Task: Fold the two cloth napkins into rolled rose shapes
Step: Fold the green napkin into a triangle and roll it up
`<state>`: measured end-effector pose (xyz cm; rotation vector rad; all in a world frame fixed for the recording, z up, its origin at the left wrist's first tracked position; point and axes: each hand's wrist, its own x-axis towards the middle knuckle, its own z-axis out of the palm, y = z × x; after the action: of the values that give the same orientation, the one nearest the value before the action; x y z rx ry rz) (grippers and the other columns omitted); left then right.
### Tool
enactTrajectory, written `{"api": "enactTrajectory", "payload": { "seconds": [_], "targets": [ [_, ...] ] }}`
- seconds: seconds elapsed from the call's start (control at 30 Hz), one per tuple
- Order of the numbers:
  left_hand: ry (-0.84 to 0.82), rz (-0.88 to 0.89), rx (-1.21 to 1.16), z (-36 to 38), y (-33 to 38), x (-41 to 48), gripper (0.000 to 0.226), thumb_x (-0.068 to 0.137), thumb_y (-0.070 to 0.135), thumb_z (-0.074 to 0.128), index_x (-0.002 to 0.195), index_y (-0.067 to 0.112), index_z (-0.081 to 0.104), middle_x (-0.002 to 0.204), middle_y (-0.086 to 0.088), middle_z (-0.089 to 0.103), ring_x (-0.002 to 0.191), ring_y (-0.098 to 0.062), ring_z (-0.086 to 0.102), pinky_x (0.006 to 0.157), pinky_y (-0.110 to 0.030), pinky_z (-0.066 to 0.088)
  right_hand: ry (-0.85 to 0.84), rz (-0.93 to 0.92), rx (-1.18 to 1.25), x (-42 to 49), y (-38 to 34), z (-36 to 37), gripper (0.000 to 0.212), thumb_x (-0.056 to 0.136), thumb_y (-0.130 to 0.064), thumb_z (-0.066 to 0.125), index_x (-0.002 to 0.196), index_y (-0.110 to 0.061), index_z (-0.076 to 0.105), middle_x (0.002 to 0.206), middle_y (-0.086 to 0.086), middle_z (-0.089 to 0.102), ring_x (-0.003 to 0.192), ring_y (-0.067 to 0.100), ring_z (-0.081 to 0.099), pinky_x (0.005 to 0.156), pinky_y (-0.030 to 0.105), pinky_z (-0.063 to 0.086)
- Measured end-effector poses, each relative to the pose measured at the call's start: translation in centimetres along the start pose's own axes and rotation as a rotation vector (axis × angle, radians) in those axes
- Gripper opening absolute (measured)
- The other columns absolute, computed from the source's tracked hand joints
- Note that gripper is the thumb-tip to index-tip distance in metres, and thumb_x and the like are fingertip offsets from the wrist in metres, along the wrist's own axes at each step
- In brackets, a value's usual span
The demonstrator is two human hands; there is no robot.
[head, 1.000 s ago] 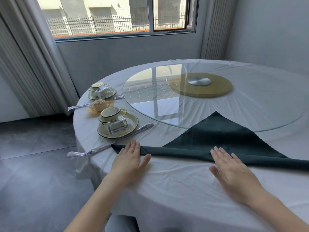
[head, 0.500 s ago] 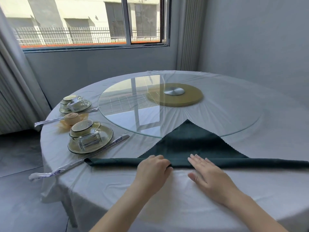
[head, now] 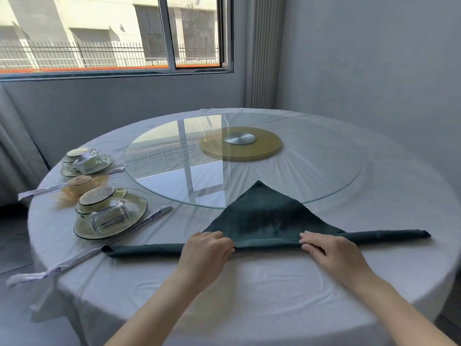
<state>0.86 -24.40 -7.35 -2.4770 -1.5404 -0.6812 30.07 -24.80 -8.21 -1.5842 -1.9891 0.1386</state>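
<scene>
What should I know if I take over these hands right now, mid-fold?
Left hand: curled over the rolled band of the green napkin, left of centre.
Right hand: pinches the same band, right of centre.
The green napkin lies on the white tablecloth, its near edge rolled into a long band and its triangle tip pointing at the glass turntable.
Beige napkin: already a rolled rose, between the near plate and the far plate.
Done: beige rose; green band partly rolled.
Left: probably roll up the remaining triangle, then coil the band into a rose.
</scene>
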Motion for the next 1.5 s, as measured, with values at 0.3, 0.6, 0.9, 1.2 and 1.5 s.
{"api": "enactTrajectory", "payload": {
  "seconds": [0.3,0.6,0.9,1.2,1.5],
  "targets": [
    [-0.025,-0.033,-0.060,-0.8,0.6,-1.0,0.010,0.077,0.028,0.057,0.073,0.030,0.066,0.062,0.012,0.061,0.050,-0.014,0.056,0.050,-0.021,0.034,-0.078,-0.020,0.002,-0.7,-0.3,-1.4,0.007,0.085,-0.022,0.066,0.087,-0.024,0.072,0.107,-0.018,0.066,0.104,-0.003,0.055,0.084,0.023,0.045],
    [-0.061,-0.103,-0.151,0.9,0.5,0.9,0.022,0.084,0.010,0.053,0.099,0.014,0.069,0.095,0.000,0.066,0.080,-0.027,0.064,0.064,-0.034,0.053,0.105,-0.043,-0.066,0.8,-0.4,0.6,0.011,0.076,-0.012,0.073,0.079,-0.022,0.068,0.082,-0.011,0.057,0.077,0.016,0.056,0.071,0.030,0.044],
    [-0.153,0.194,-0.352,3.2,8.9,4.2,0.034,0.086,0.024,0.038,0.112,0.011,0.057,0.111,-0.001,0.064,0.104,-0.013,0.056,0.086,-0.020,0.044,-0.153,0.025,-0.091,-1.0,-1.1,0.8,0.080,0.076,-0.048,0.002,0.136,-0.020,0.047,0.147,-0.006,0.037,0.139,0.005,0.025,0.111,0.015,-0.002],
    [-0.438,0.113,-0.080,5.4,10.2,4.7,0.098,0.062,0.059,-0.022,0.151,0.023,-0.001,0.158,0.009,-0.004,0.146,-0.012,-0.003,0.116,-0.034,0.001,-0.295,0.091,-0.200,-1.5,-1.0,0.4,0.089,0.068,-0.052,-0.009,0.149,-0.023,0.013,0.157,-0.007,0.005,0.143,0.003,-0.001,0.111,0.021,-0.010],
    [-0.449,0.089,-0.057,5.3,10.4,4.4,0.100,0.060,0.060,-0.024,0.150,0.023,-0.005,0.158,0.009,-0.010,0.145,-0.012,-0.009,0.116,-0.033,-0.004,-0.296,0.209,-0.258,-2.1,0.8,-0.9,0.077,0.079,-0.053,-0.007,0.150,-0.023,0.006,0.157,-0.012,-0.002,0.141,-0.002,-0.007,0.111,0.021,-0.011]
  ]
}}
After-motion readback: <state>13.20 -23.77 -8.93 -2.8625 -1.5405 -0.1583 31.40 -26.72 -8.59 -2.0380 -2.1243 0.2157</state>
